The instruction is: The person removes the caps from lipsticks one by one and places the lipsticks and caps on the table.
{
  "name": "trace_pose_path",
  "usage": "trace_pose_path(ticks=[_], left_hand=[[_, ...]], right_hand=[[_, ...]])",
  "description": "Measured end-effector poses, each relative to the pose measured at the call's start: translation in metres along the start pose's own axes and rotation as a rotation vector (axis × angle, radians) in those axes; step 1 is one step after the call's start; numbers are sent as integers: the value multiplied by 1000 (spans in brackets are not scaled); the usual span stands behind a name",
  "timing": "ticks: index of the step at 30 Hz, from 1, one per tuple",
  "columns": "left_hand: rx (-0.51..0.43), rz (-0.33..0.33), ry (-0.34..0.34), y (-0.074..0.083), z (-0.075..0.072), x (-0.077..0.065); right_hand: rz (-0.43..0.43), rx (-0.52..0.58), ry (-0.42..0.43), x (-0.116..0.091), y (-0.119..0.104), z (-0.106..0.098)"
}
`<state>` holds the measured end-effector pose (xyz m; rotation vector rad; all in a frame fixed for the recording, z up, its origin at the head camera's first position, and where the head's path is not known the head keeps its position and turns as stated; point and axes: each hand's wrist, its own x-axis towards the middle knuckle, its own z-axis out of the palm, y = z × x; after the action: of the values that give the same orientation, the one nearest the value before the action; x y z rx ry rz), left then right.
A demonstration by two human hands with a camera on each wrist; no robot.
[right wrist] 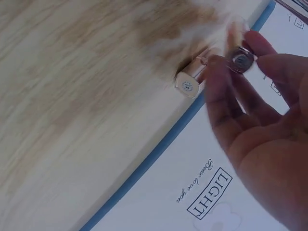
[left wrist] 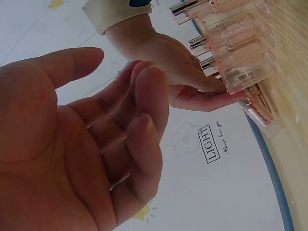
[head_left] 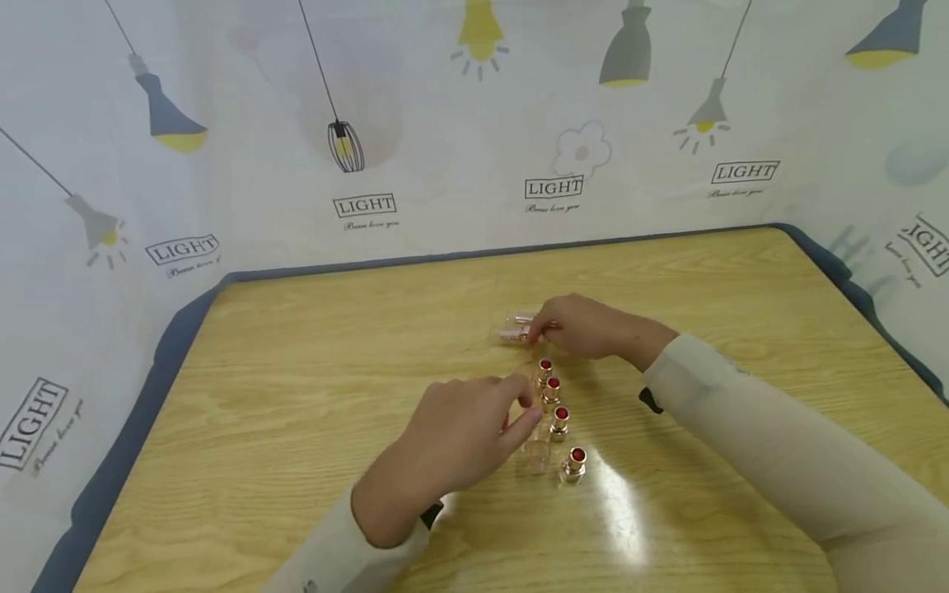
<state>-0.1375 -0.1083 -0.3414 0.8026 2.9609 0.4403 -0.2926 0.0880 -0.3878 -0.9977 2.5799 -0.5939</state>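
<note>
The table (head_left: 311, 354) has a yellowish wood-grain top. A white wall (head_left: 460, 140) rises behind the table and along its left and right sides, printed with hanging lamps (head_left: 626, 49), boxed LIGHT lettering (head_left: 553, 188) and a pale flower (head_left: 582, 151). A dark blue band (head_left: 319, 269) borders the table's far edge; glare (head_left: 619, 511) brightens its near part.

A hand could pass over the table (head_left: 296, 354) at frame left; four standing red-topped tubes (head_left: 560, 422) and the left hand (head_left: 463, 432) block the centre, the right hand (head_left: 586, 325) and right sleeve (head_left: 778, 445) the centre-to-lower-right diagonal
</note>
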Motion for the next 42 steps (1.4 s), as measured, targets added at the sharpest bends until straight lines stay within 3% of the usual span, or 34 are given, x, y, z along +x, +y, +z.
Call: trace_pose_path(ticks=[4,7,15,20,23,27,36,42], left_hand=[[-1,0,20,0,1,1],[-11,3,74,0,2,2],[-31,-13,430,0,-2,4],[-90,-9,648,-6,-7,4],[-77,7,728,-8,-8,6],[-57,18,745,-7,-8,7],[-34,14,679,-8,-5,9],[-14,37,657,-8,-4,11]], right_hand=[[-21,42,123,-6,5,-1],[-26,117,240,-13,5,-1],[-148,330,506,-44,-20,-3],[-288,418,575,-64,-48,0],[-346,424,592,-71,-60,4],[-375,426,596,-77,-66,8],[-430,493,566,-81,-69,12],[-359,559,515,-84,-72,12]])
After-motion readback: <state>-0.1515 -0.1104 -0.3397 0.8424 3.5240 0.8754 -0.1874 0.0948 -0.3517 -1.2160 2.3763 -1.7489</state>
